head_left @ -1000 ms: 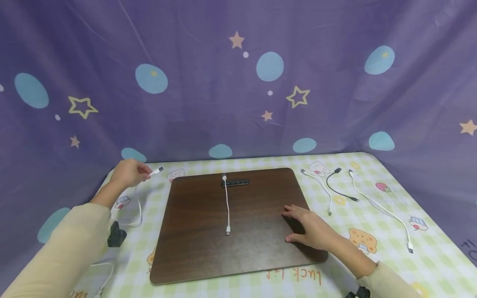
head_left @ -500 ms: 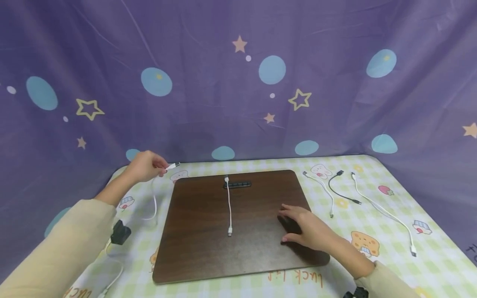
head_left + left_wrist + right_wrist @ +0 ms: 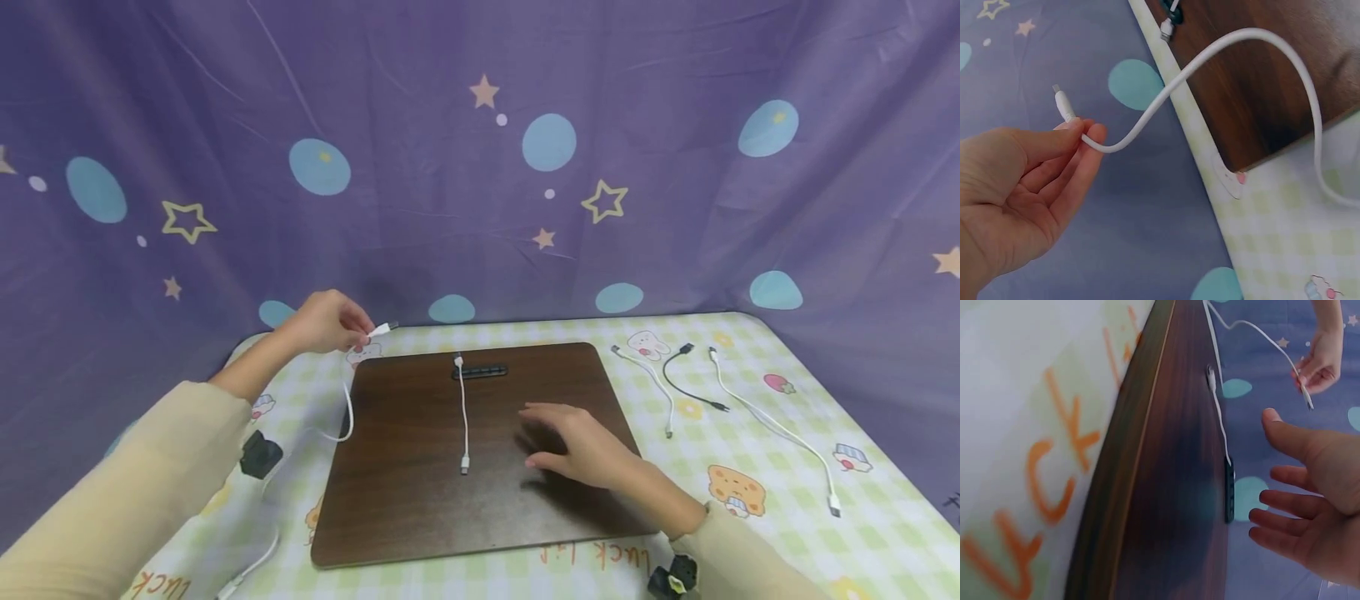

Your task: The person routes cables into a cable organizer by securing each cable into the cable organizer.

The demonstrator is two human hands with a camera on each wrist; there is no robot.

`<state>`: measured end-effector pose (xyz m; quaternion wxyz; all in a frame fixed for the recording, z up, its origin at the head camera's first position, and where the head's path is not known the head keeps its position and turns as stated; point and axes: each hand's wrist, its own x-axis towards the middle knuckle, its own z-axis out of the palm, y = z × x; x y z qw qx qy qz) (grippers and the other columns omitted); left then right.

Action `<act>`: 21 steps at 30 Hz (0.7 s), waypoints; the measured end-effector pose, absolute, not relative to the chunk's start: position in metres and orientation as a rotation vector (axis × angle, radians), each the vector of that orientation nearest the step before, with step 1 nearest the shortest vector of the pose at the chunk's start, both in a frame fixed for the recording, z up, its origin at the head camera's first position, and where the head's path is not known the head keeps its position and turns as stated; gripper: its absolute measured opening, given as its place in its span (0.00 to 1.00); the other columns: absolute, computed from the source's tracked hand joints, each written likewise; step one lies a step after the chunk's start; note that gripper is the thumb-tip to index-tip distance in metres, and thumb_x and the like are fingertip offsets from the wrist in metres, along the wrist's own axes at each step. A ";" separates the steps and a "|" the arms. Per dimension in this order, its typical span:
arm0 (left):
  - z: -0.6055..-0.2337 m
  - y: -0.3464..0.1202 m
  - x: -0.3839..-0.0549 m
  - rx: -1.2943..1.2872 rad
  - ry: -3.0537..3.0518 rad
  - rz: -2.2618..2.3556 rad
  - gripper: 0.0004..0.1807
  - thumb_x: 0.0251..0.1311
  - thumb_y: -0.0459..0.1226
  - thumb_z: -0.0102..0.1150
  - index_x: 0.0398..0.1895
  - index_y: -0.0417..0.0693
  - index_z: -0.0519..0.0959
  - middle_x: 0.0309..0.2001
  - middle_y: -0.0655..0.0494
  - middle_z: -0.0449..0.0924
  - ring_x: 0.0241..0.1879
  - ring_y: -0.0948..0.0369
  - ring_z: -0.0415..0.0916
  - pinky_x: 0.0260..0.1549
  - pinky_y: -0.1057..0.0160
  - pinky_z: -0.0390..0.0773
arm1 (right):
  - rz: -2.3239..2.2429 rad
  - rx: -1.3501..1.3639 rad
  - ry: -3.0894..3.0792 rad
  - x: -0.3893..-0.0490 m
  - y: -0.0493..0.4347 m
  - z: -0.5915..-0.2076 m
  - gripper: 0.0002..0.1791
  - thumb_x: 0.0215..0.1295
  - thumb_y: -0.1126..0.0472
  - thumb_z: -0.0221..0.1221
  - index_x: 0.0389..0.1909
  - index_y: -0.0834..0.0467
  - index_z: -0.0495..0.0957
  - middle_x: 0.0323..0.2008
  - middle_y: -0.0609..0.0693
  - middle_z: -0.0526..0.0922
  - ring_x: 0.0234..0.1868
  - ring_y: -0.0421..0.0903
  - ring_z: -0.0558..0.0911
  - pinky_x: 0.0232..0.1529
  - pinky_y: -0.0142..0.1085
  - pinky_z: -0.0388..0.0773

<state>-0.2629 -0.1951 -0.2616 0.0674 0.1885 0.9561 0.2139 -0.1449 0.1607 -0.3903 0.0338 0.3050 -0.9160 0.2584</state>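
My left hand (image 3: 327, 322) pinches a white USB cable (image 3: 1210, 53) just behind one plug, between thumb and fingers, raised over the back left of the table. The cable's plug (image 3: 1062, 103) points outward past the fingertips. Its length loops down beside the board, and the other end lies at the front left. My right hand (image 3: 576, 446) hovers over the right half of a brown wooden board (image 3: 405, 517), fingers apart and holding nothing. On the board a black cable holder strip (image 3: 483, 372) has a second white cable (image 3: 463, 417) in its left end slot.
Right of the board lie a short white cable (image 3: 652, 379), a black cable (image 3: 686, 387) and a longer white cable (image 3: 776, 423). A checked tablecloth (image 3: 795, 550) covers the table, and a purple curtain (image 3: 420, 167) hangs behind its back edge.
My left hand has carried the white cable to the right and up, toward the board's back left corner. The right hand has shifted left over the board.
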 end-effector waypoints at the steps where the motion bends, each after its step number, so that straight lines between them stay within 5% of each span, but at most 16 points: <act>1: -0.259 -0.192 -0.262 0.568 2.871 0.643 0.05 0.55 0.30 0.65 0.34 0.36 0.85 0.26 0.48 0.87 0.22 0.66 0.78 0.23 0.69 0.77 | 0.816 0.954 -2.802 -0.146 0.157 -0.390 0.34 0.58 0.52 0.67 0.63 0.61 0.70 0.64 0.59 0.74 0.65 0.55 0.74 0.62 0.49 0.74; 21: -0.238 -0.148 -0.261 0.565 2.719 0.774 0.07 0.56 0.31 0.65 0.36 0.35 0.84 0.25 0.51 0.87 0.24 0.65 0.83 0.30 0.66 0.85 | 0.966 1.089 -2.738 -0.157 0.101 -0.394 0.33 0.59 0.50 0.66 0.63 0.59 0.70 0.62 0.53 0.77 0.65 0.49 0.75 0.65 0.44 0.74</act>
